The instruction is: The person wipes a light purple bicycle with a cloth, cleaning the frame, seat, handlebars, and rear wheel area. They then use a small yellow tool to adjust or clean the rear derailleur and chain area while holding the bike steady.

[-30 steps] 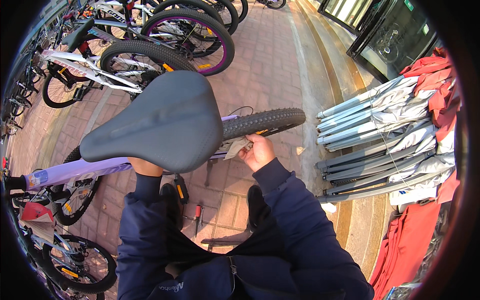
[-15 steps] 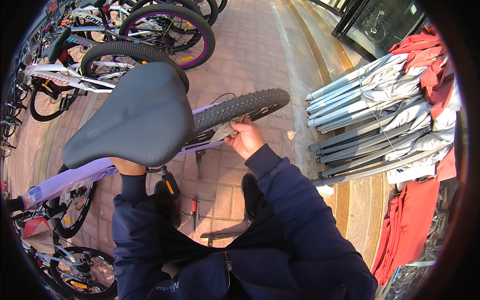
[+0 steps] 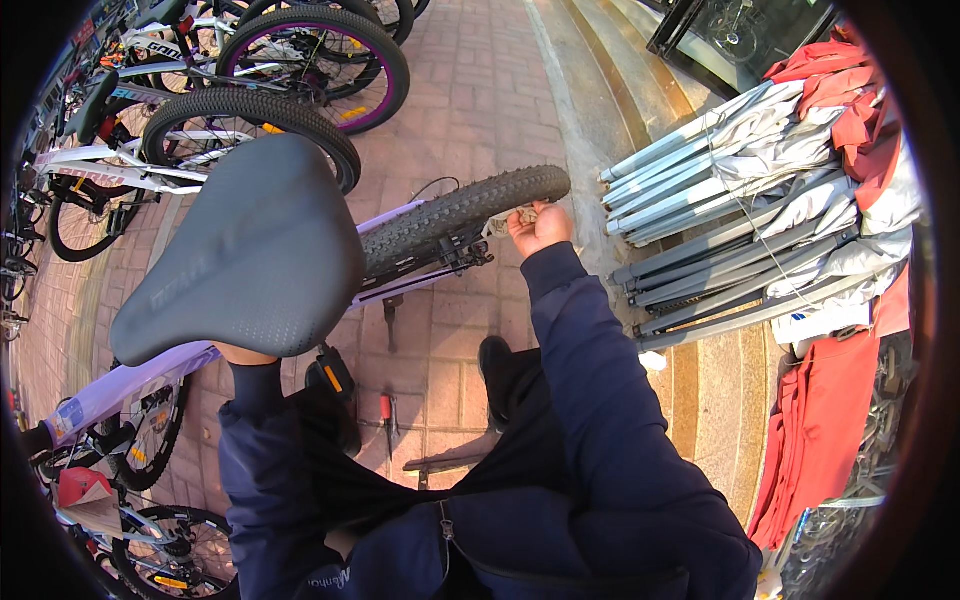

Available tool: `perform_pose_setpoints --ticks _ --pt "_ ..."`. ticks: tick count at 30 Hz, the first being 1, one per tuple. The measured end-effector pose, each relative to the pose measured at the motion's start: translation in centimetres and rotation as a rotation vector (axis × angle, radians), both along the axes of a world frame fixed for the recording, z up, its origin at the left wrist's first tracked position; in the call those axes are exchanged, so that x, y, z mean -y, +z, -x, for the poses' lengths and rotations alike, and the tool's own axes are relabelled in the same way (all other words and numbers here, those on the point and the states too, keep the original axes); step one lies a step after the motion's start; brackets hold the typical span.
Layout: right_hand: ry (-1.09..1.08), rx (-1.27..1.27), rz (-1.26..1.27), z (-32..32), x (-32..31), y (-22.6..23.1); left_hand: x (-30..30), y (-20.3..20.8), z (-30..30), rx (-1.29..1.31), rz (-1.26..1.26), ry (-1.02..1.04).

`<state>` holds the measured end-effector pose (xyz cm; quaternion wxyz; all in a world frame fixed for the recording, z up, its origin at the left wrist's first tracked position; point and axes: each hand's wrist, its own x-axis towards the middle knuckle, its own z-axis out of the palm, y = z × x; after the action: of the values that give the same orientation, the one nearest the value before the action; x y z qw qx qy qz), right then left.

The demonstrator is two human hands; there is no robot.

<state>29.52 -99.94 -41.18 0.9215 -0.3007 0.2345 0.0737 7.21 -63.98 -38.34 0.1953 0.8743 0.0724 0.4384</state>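
Note:
A purple bicycle (image 3: 135, 395) stands in front of me, with its black saddle (image 3: 240, 250) nearest. My left hand (image 3: 247, 355) is under the saddle's near edge by the frame; the saddle hides its fingers. My right hand (image 3: 541, 231) is closed on a crumpled beige cloth (image 3: 499, 224), at the near side of the rear wheel below its knobby tyre (image 3: 460, 215). Whether the cloth presses on the rim or the spokes I cannot make out. The bike's pedal (image 3: 335, 372) with an orange reflector hangs beside my leg.
Several parked bikes (image 3: 270, 125) line the far left, others the near left. Folded metal poles (image 3: 720, 250) with white and red fabric lie at the right along stone steps (image 3: 690, 415). A red-handled tool (image 3: 387, 408) and a dark bar (image 3: 445, 464) lie between my feet.
My right hand has moved with the cloth farther out along the wheel, away from me and to the right. My left hand stays under the saddle. The whole view has shifted slightly.

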Motion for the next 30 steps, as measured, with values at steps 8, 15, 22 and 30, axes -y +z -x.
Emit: perform_pose_setpoints --ticks 8,15,22,30 --pt "0.628 0.182 0.148 10.6 -8.7 0.5 0.4 0.2 0.7 0.002 -0.012 0.005" --pt "0.308 0.123 0.03 6.3 -4.1 0.3 0.3 0.1 0.6 0.006 -0.011 0.004" --pt "-0.099 -0.004 -0.026 -0.9 0.8 0.4 0.2 0.2 0.3 0.013 -0.021 0.002" --pt "0.531 0.218 0.178 9.2 -8.2 -0.1 0.2 0.4 0.6 0.017 -0.023 0.012"
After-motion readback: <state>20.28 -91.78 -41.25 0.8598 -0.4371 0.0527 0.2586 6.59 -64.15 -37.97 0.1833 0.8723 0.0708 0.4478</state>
